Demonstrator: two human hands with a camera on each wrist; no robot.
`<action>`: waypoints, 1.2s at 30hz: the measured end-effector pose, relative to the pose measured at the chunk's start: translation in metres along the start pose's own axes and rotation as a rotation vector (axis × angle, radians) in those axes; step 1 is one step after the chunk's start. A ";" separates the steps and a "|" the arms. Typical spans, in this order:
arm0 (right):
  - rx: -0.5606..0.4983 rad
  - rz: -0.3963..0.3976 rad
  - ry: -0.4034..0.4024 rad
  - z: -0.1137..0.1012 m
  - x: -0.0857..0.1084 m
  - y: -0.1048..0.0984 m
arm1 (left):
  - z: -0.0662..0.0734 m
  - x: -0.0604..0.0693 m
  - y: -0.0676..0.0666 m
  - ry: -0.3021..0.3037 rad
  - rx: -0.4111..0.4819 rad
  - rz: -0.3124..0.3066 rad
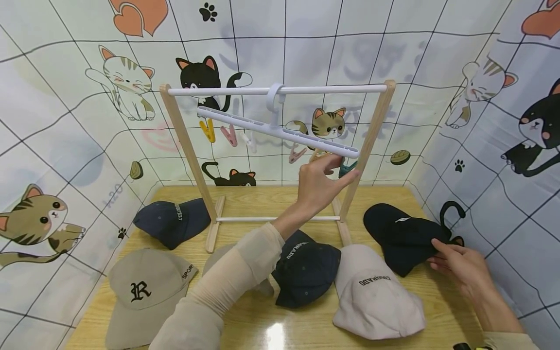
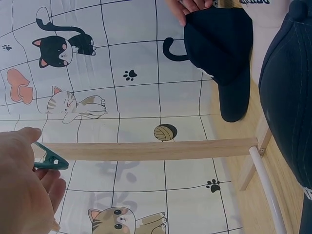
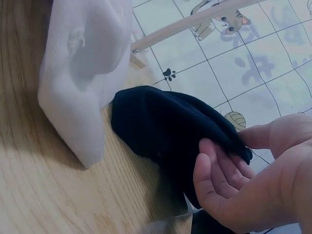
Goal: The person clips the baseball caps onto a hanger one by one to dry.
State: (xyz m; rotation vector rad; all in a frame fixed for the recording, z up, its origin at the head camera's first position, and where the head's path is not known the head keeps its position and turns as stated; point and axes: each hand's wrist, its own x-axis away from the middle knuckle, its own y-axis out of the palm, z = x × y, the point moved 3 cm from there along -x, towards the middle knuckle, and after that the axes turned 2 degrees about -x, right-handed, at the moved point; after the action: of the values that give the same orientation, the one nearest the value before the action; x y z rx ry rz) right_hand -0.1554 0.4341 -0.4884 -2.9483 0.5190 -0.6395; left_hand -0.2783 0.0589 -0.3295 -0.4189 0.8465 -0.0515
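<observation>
A white clip hanger (image 1: 275,130) hangs by its hook from the rack's top bar, tilted with its right end lower. At that end my left hand (image 1: 321,180) pinches a teal clip (image 1: 347,168) between thumb and fingers; the clip (image 2: 51,159) also shows in the left wrist view. My right hand (image 1: 465,270) holds a black cap (image 1: 400,233) by its back edge at the right of the table. The right wrist view shows the thumb on one side of that cap (image 3: 165,122) and the fingers on the other.
Along the hanger are several more clips, including a yellow one (image 1: 207,130) and a pink one (image 1: 229,136). A wooden rack (image 1: 365,146) stands on the table. Around it lie a pale cap (image 1: 376,296), navy caps (image 1: 306,272) and a beige cap (image 1: 144,282).
</observation>
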 end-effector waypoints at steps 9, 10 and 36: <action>-0.077 -0.017 0.025 -0.001 0.000 0.002 | 0.002 0.001 0.001 0.011 0.003 0.062; -0.091 -0.014 0.034 -0.001 -0.001 0.002 | 0.002 0.001 0.002 0.015 0.001 0.069; -0.203 0.114 -0.005 0.000 0.001 0.010 | 0.014 -0.001 0.003 0.248 -0.247 0.153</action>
State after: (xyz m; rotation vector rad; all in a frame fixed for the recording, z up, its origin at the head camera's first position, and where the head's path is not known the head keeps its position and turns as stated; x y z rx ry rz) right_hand -0.1577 0.4249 -0.4896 -3.0759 0.7903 -0.6006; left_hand -0.2690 0.0668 -0.3212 -0.5858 1.1326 0.1468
